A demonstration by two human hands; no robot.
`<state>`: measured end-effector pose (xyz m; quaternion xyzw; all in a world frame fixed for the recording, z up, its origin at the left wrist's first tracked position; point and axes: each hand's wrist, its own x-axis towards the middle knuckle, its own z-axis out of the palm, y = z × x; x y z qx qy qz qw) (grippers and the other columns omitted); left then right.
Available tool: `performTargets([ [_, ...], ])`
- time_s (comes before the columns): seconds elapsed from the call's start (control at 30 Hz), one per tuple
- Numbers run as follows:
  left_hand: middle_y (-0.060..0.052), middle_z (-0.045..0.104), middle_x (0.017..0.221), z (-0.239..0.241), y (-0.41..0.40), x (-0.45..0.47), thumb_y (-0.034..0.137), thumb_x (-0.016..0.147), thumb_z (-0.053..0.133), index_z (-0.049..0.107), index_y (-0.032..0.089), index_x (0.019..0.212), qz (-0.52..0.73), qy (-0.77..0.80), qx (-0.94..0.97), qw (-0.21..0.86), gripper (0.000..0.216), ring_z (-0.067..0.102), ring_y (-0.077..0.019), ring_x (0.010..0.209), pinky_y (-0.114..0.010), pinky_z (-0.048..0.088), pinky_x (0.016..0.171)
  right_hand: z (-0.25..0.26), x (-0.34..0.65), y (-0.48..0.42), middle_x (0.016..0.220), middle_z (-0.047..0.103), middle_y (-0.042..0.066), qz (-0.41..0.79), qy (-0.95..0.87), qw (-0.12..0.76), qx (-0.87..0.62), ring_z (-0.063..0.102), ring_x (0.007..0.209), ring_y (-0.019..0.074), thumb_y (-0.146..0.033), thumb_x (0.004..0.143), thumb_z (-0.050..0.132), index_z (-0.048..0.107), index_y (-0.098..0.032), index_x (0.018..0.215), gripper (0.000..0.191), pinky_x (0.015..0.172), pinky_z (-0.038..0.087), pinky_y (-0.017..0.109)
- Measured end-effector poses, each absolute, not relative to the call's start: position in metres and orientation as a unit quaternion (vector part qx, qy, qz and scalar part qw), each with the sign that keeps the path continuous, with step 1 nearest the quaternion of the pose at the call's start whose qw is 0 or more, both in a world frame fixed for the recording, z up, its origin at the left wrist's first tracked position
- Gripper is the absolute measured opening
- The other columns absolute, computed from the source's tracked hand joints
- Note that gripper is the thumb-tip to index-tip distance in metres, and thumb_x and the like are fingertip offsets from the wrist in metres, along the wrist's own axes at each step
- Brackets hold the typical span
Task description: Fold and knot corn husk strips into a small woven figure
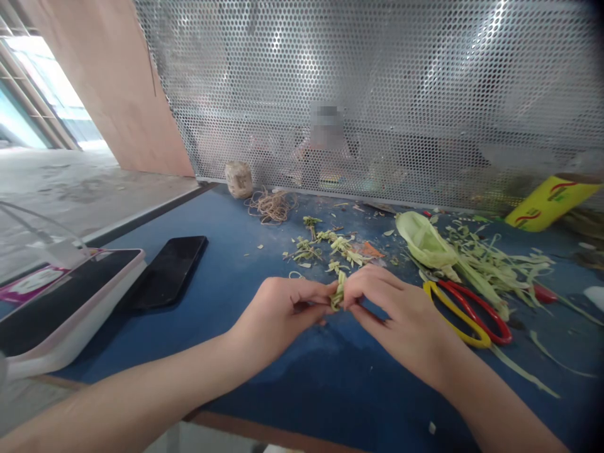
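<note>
Between my two hands, just above the blue table (pixel 264 390), is a small folded piece of pale green leaf strip (pixel 338 292). My left hand (pixel 287 311) pinches its left side between thumb and forefinger. From the right, my right hand (pixel 387 302) pinches the same piece, its fingertips partly hiding it. Beyond my hands lie several small woven or knotted green pieces (pixel 342 246). To the right of my right hand rest scissors (pixel 460 314) with one yellow and one red handle.
A hollow green husk (pixel 425 239) and a heap of thin green strips (pixel 500 264) lie right. A yellow roll (pixel 550 201) stands far right. Tangled twine (pixel 272 206) and a whitish block (pixel 238 179) sit behind. At left are a black phone (pixel 167 274) and a white-edged device (pixel 70 308).
</note>
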<state>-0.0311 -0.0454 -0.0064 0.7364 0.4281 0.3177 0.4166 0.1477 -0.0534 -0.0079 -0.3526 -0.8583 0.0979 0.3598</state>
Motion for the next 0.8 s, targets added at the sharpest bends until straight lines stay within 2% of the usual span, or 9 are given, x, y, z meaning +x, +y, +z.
performTargets([
  [0.17,0.001,0.068,0.072,-0.008,-0.0439,-0.0301,0.017,0.075,0.054,0.069,0.02,0.078,0.271,0.423,0.784,0.364,0.016,0.062,-0.0143,0.067,-0.019,0.045,0.062,-0.0069,0.148,-0.0572,0.076,0.054,-0.001,0.106,-0.859,0.289,-0.41,0.053,0.069,0.0107,-0.006,0.079,0.044,0.046,-0.022,0.081,0.016,0.061,0.044,0.021],
  [0.3,0.002,0.065,0.064,-0.0082,-0.0431,-0.0295,0.016,0.073,0.054,0.069,0.019,0.074,0.257,0.431,0.784,0.366,0.015,0.059,-0.0132,0.062,-0.018,0.044,0.058,-0.0057,0.1476,-0.0585,0.081,0.057,0.001,0.118,-0.872,0.256,-0.399,0.054,0.076,0.0131,-0.007,0.082,0.041,0.048,-0.021,0.083,0.016,0.065,0.045,0.025],
  [0.43,0.002,0.064,0.06,-0.0078,-0.0419,-0.0304,0.017,0.073,0.055,0.07,0.019,0.073,0.278,0.428,0.756,0.411,0.015,0.059,-0.0116,0.056,-0.018,0.044,0.056,-0.0042,0.1479,-0.0588,0.085,0.058,0.001,0.117,-0.872,0.273,-0.388,0.055,0.081,0.0134,-0.006,0.081,0.043,0.048,-0.022,0.088,0.018,0.07,0.046,0.026],
  [0.67,0.001,0.068,0.07,-0.0072,-0.0406,-0.031,0.017,0.068,0.062,0.072,0.02,0.079,0.309,0.406,0.677,0.531,0.015,0.061,-0.0127,0.06,-0.023,0.051,0.061,-0.0089,0.1469,-0.0569,0.087,0.058,0.001,0.11,-0.857,0.339,-0.371,0.057,0.08,0.0122,-0.008,0.082,0.046,0.046,-0.023,0.091,0.018,0.071,0.047,0.025],
  [0.8,0.001,0.068,0.071,-0.006,-0.0401,-0.0308,0.016,0.068,0.063,0.072,0.019,0.078,0.314,0.4,0.661,0.552,0.015,0.061,-0.0126,0.061,-0.023,0.053,0.062,-0.0086,0.1481,-0.0553,0.088,0.06,0.002,0.078,-0.869,0.328,-0.361,0.057,0.083,0.0135,-0.011,0.084,0.045,0.046,-0.022,0.091,0.013,0.072,0.047,0.025],
])
